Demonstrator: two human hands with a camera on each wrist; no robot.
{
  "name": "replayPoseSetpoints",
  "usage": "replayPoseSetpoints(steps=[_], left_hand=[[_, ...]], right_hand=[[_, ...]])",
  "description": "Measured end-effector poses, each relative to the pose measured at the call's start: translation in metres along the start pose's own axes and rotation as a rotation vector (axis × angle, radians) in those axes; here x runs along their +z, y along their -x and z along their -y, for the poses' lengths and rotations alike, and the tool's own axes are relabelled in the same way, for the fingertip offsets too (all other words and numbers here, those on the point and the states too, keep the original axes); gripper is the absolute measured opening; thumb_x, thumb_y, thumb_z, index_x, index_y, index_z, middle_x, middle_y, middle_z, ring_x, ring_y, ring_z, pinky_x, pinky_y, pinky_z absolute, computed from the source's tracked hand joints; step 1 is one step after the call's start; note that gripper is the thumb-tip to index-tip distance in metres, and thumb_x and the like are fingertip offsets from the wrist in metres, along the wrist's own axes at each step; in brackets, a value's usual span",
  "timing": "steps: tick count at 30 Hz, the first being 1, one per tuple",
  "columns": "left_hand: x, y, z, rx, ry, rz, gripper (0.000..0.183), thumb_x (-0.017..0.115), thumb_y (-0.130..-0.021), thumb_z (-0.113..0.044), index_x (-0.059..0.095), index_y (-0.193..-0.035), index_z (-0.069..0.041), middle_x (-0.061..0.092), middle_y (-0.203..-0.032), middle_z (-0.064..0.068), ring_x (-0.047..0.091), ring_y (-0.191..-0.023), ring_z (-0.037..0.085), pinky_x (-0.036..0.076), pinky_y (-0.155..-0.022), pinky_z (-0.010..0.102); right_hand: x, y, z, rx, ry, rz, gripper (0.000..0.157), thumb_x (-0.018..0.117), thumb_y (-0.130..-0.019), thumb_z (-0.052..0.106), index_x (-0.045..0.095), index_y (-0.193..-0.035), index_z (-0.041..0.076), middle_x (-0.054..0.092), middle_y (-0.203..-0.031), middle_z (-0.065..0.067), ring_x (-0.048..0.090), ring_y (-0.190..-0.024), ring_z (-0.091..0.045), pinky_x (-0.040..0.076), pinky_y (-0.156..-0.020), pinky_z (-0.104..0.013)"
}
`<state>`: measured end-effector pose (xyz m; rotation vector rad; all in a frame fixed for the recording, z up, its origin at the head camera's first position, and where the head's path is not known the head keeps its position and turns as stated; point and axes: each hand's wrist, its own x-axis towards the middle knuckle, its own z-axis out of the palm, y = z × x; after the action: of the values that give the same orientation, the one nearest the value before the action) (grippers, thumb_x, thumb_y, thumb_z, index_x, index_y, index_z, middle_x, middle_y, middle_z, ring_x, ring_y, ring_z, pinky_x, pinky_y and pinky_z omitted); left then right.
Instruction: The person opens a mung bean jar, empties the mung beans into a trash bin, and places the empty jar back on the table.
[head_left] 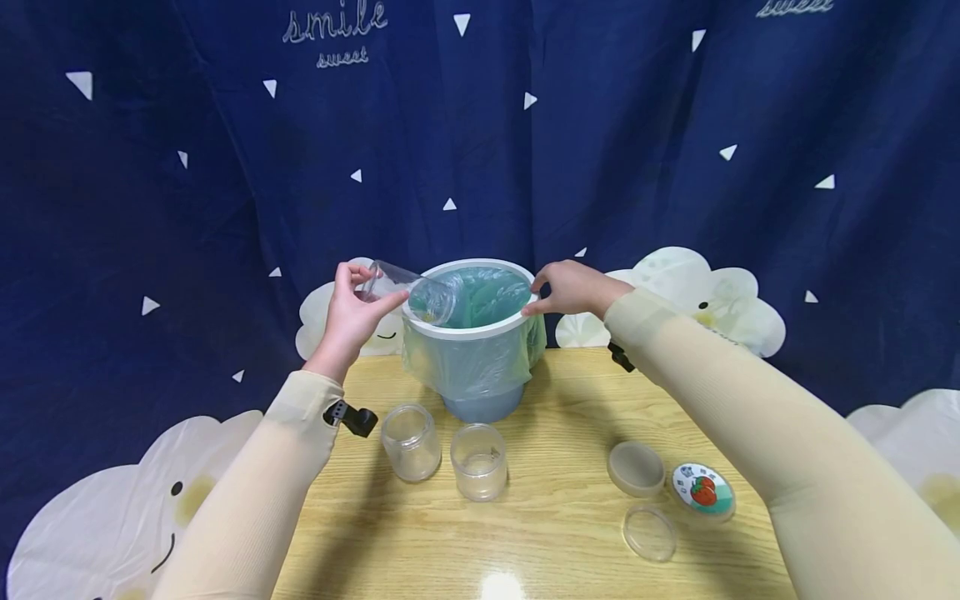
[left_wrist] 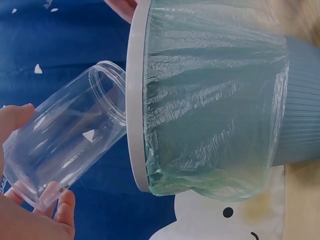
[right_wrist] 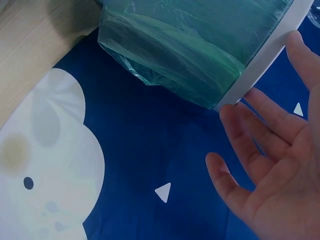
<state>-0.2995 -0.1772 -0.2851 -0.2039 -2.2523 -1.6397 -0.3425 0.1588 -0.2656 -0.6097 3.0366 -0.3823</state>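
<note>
My left hand (head_left: 354, 317) holds a clear plastic jar (left_wrist: 70, 130) near its base, thumb on one side and fingers on the other. The jar lies tilted on its side, lidless, its mouth overlapping the rim of a trash bin (head_left: 465, 333) in the head view. A thin green bag (left_wrist: 215, 100) lines the bin and folds down over its outside. At the opposite side of the bin, my right hand (head_left: 573, 287) holds the white rim (right_wrist: 270, 55) with thumb and fingertips; the little finger stands apart from it.
Two open clear jars (head_left: 412, 443) (head_left: 478, 467) stand upright on the wooden table (head_left: 555, 517) before the bin. Toward the right lie a beige lid (head_left: 636, 468), a lid with a strawberry picture (head_left: 702, 490) and a clear lid (head_left: 649, 533). A blue curtain (head_left: 480, 125) hangs behind.
</note>
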Motion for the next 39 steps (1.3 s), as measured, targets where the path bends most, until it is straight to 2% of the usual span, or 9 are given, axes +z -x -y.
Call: replayPoseSetpoints(steps=[6, 12, 18, 22, 29, 34, 39], left_hand=[[0.001, 0.000, -0.005, 0.022, 0.013, 0.020, 0.061, 0.081, -0.087, -0.016, 0.039, -0.129, -0.006, 0.045, -0.128, 0.009, 0.050, -0.098, 0.016, 0.045, -0.079, 0.026], [0.003, -0.002, -0.008, 0.040, 0.007, 0.043, 0.060, 0.080, -0.088, -0.015, 0.042, -0.133, -0.004, 0.046, -0.140, 0.019, 0.051, -0.117, 0.030, 0.044, -0.090, 0.030], [0.007, -0.003, -0.011, 0.058, -0.010, 0.069, 0.059, 0.080, -0.088, -0.014, 0.044, -0.135, -0.007, 0.048, -0.147, 0.016, 0.050, -0.129, 0.035, 0.044, -0.105, 0.043], [0.009, -0.004, -0.015, 0.084, -0.075, 0.082, 0.060, 0.081, -0.088, -0.016, 0.046, -0.136, -0.009, 0.050, -0.147, 0.015, 0.050, -0.130, 0.036, 0.042, -0.109, 0.049], [0.015, -0.003, -0.023, 0.176, -0.161, 0.110, 0.062, 0.083, -0.086, -0.014, 0.048, -0.136, -0.009, 0.051, -0.140, 0.015, 0.049, -0.128, 0.033, 0.038, -0.113, 0.050], [0.018, 0.001, -0.027, 0.213, -0.187, 0.112, 0.066, 0.084, -0.085, -0.013, 0.046, -0.139, -0.010, 0.049, -0.141, 0.014, 0.049, -0.126, 0.032, 0.039, -0.114, 0.050], [0.019, 0.005, -0.025, 0.230, -0.198, 0.099, 0.078, 0.086, -0.084, -0.015, 0.040, -0.147, -0.016, 0.047, -0.147, 0.013, 0.050, -0.128, 0.034, 0.042, -0.111, 0.050]], right_hand=[[0.000, 0.001, 0.001, -0.001, -0.002, -0.005, 0.062, 0.077, -0.091, 0.046, 0.068, -0.132, 0.001, 0.062, -0.141, -0.020, 0.056, -0.132, -0.035, 0.045, -0.113, -0.050], [0.001, 0.001, 0.000, 0.005, -0.006, -0.009, 0.061, 0.077, -0.091, 0.047, 0.068, -0.132, 0.002, 0.062, -0.142, -0.020, 0.056, -0.131, -0.034, 0.046, -0.113, -0.050], [0.001, 0.003, 0.000, 0.012, -0.011, -0.013, 0.062, 0.078, -0.090, 0.047, 0.068, -0.132, 0.002, 0.061, -0.142, -0.019, 0.056, -0.132, -0.034, 0.046, -0.113, -0.051], [0.001, 0.002, 0.000, 0.006, -0.014, -0.014, 0.062, 0.078, -0.090, 0.047, 0.068, -0.131, 0.002, 0.062, -0.142, -0.019, 0.055, -0.132, -0.035, 0.045, -0.113, -0.051], [0.002, 0.002, -0.002, 0.007, -0.029, -0.012, 0.062, 0.078, -0.090, 0.046, 0.068, -0.132, 0.002, 0.061, -0.143, -0.020, 0.055, -0.132, -0.034, 0.046, -0.113, -0.050], [0.003, 0.002, -0.002, -0.002, -0.027, -0.020, 0.062, 0.078, -0.090, 0.047, 0.068, -0.131, 0.001, 0.062, -0.141, -0.020, 0.056, -0.131, -0.034, 0.045, -0.113, -0.050], [0.004, 0.002, -0.003, -0.005, -0.030, -0.028, 0.062, 0.078, -0.090, 0.047, 0.068, -0.131, 0.001, 0.063, -0.140, -0.019, 0.056, -0.131, -0.034, 0.045, -0.114, -0.050]])
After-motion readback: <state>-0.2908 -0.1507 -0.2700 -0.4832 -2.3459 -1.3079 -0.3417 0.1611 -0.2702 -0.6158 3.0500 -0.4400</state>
